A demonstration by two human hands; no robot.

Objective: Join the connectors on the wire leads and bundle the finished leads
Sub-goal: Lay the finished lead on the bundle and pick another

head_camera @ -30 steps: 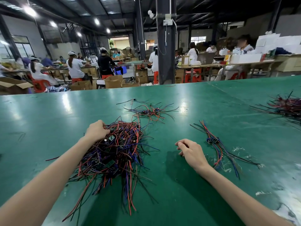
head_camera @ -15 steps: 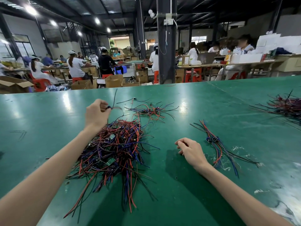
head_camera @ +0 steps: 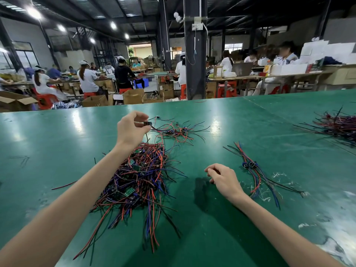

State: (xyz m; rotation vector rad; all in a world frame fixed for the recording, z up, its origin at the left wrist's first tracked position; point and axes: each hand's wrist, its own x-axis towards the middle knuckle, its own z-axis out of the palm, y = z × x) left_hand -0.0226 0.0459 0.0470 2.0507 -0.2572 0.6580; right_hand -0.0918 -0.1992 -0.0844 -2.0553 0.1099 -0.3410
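Left hand (head_camera: 131, 128) pinches a blurred connector (head_camera: 148, 123); right hand (head_camera: 223, 179) rests loosely curled, palm hidden.

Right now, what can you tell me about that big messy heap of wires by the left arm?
The big tangled heap of thin red, blue and black plastic-coated wires lies loose on the green table, with small green circuit boards mixed in. Loose ends fan toward the near edge. The left forearm hangs over its left edge.
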